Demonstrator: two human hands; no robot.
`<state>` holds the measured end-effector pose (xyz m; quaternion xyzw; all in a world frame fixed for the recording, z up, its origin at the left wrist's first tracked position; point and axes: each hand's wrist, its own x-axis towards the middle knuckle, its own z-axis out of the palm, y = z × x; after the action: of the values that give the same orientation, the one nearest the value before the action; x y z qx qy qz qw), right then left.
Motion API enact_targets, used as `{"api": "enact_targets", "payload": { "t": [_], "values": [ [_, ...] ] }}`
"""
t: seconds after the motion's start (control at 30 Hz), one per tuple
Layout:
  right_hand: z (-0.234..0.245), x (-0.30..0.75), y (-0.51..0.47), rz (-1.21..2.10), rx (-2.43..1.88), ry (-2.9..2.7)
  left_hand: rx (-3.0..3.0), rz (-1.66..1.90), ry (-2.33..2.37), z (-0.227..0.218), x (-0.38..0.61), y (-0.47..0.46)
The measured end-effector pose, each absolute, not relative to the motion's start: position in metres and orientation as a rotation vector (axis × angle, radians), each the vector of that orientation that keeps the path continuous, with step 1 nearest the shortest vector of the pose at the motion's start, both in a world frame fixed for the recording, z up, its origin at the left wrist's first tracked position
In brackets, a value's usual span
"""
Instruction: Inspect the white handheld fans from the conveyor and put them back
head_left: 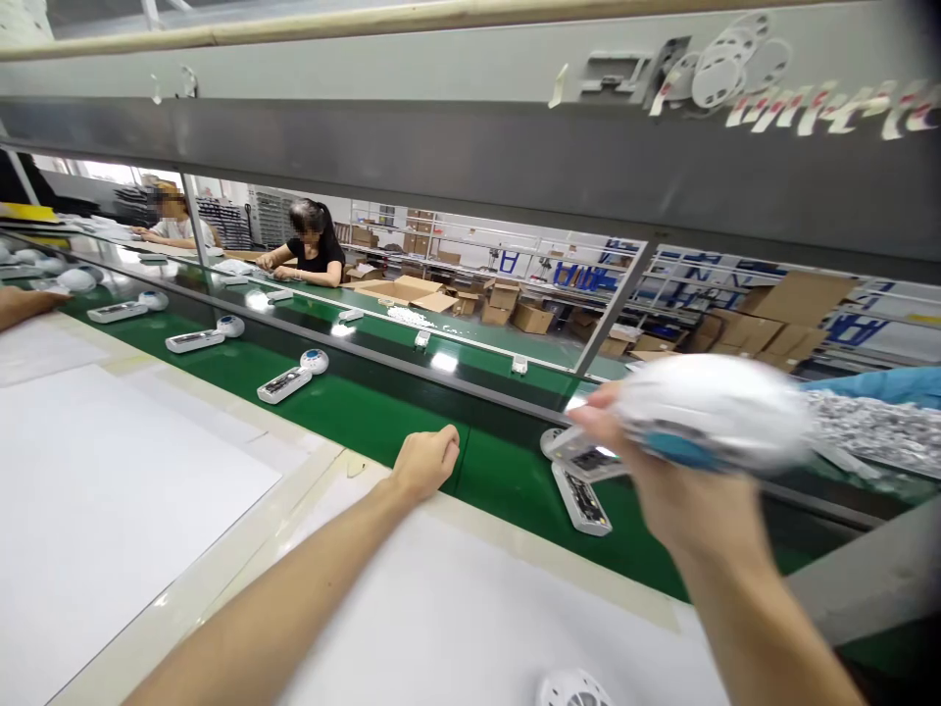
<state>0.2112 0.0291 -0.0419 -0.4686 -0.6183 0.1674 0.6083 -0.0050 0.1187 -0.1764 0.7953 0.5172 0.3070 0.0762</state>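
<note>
At the near edge a round white vented part [573,689] lies on the white table sheet [110,490]. The left hand [427,461] rests loosely curled and empty at the near edge of the green conveyor belt [353,412]. To the right, the right hand [662,480] grips a blurred white round shell [713,410] above a white open handset [580,498] on the belt. Farther left, more handsets [284,384] with round units [314,361] line the belt.
</note>
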Motion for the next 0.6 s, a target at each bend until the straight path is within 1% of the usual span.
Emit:
{"api": "enact_targets", "payload": {
  "t": [0.1,0.2,0.3,0.37,0.5,0.6],
  "values": [
    [-0.075,0.198,0.063,0.658,-1.281,-1.34,2.391,0.935,1.564,-0.176,-0.006,0.119],
    [-0.116,0.191,0.091,0.771,-1.41,-1.385,2.43,0.939,1.542,-0.177,-0.006,0.119],
    [-0.146,0.187,0.1,0.697,-1.56,-1.492,2.518,0.925,1.44,-0.177,-0.004,0.118],
    [-0.155,0.185,0.099,0.608,-1.667,-1.598,2.603,0.898,1.32,-0.178,-0.001,0.116],
    [-0.15,0.184,0.093,0.484,-1.794,-1.821,2.735,0.813,1.088,-0.18,0.004,0.115],
    [-0.142,0.193,0.093,0.36,-1.933,-1.819,2.758,0.793,1.06,-0.182,0.005,0.116]
  ]
}}
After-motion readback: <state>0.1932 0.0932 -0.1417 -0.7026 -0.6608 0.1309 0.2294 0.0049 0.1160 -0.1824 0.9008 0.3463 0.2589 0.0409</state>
